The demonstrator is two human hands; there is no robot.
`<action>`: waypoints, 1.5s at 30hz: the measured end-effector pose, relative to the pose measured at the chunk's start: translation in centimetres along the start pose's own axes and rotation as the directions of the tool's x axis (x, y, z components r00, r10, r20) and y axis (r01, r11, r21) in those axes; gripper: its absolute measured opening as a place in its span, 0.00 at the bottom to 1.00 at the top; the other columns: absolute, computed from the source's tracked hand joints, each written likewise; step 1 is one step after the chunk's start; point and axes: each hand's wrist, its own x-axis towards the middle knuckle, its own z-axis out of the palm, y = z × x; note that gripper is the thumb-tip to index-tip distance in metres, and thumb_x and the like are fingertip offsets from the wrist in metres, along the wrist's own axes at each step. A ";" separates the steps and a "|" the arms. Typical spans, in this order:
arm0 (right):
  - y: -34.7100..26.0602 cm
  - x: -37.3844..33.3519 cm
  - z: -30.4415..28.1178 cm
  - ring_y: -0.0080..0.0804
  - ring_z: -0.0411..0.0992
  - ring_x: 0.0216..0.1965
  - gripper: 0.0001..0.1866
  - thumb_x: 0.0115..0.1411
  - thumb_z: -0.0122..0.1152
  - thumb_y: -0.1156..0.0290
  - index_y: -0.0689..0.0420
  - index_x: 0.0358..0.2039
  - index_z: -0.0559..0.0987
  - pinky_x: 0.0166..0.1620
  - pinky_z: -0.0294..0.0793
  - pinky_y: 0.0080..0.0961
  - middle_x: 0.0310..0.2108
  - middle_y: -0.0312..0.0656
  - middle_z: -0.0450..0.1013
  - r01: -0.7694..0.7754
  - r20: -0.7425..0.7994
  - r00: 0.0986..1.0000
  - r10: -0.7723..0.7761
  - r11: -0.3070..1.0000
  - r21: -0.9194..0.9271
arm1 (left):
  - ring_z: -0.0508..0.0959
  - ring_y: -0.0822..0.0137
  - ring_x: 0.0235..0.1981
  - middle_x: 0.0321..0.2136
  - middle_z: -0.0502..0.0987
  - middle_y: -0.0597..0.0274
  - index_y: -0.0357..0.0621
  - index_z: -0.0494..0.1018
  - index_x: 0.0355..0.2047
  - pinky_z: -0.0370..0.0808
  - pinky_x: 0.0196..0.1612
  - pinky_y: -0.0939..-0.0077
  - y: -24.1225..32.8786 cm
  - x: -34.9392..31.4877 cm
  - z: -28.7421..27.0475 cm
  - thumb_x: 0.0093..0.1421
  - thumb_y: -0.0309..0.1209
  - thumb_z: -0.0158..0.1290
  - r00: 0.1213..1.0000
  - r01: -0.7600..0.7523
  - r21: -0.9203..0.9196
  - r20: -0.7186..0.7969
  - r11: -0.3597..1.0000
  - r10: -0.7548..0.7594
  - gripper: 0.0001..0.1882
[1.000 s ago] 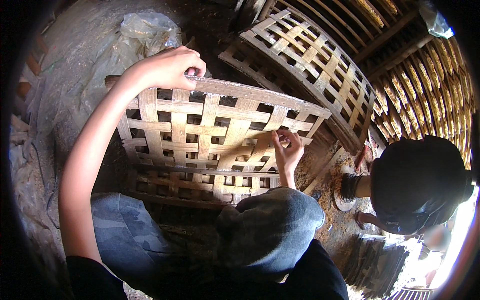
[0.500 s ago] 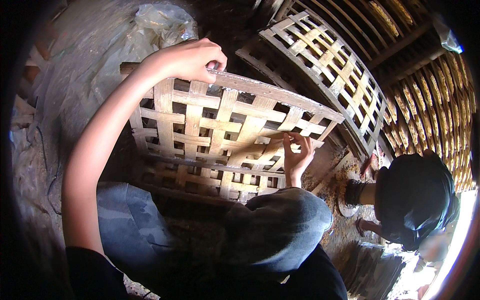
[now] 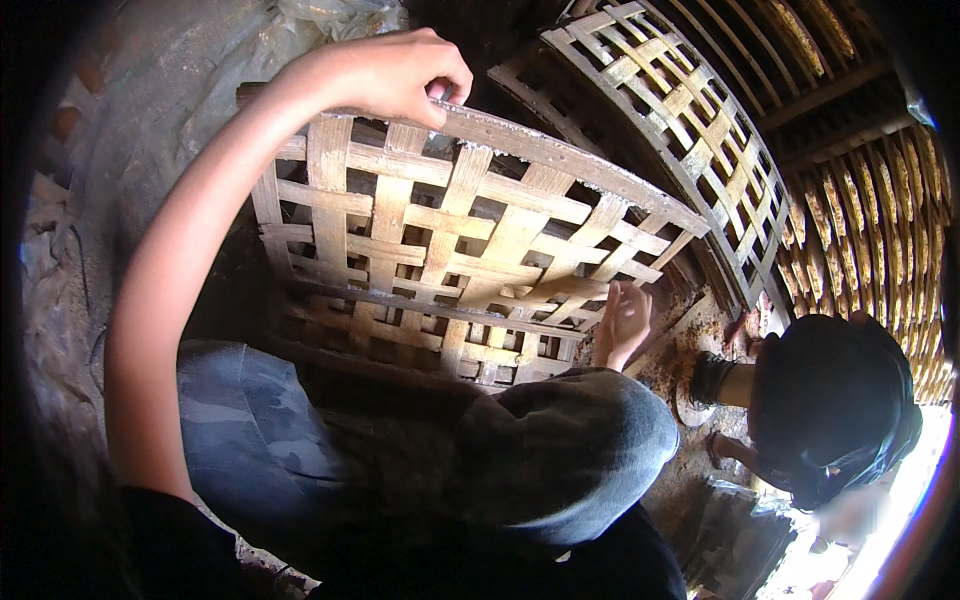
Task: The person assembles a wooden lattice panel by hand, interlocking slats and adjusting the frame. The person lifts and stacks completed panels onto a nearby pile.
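A woven bamboo lattice rack (image 3: 430,218) with a wooden frame stands tilted in front of my knees. My left hand (image 3: 420,78) is closed over its upper rail, the fingers curled round the far side. By the rack's lower right corner is my right hand (image 3: 627,325), held low with its fingers bent in and the thumb near them. Whatever it may hold there is too small to make out. Below the rack's bottom rail shows a second lattice (image 3: 405,340), partly in shadow.
Another lattice rack (image 3: 690,120) leans behind at the upper right. Slatted shelves (image 3: 860,230) line the right side. A crouching person in dark clothes (image 3: 830,405) is at the right. Crumpled plastic sheeting (image 3: 225,60) lies at the upper left, and debris covers the floor.
The rack and my left hand appear higher in the picture. My right hand has shifted slightly right and down along the rack's edge, its fingers bent in more.
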 end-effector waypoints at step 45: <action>4.5 -5.0 0.1 0.42 0.70 0.34 0.09 0.51 0.62 0.74 0.58 0.34 0.75 0.38 0.68 0.35 0.32 0.43 0.72 0.008 0.199 0.980 -0.012 1.000 0.020 | 0.79 0.59 0.31 0.27 0.79 0.53 0.38 0.77 0.32 0.73 0.35 0.69 -0.8 0.6 0.4 0.47 0.29 0.57 0.981 -0.176 0.013 -0.074 0.984 0.177 0.11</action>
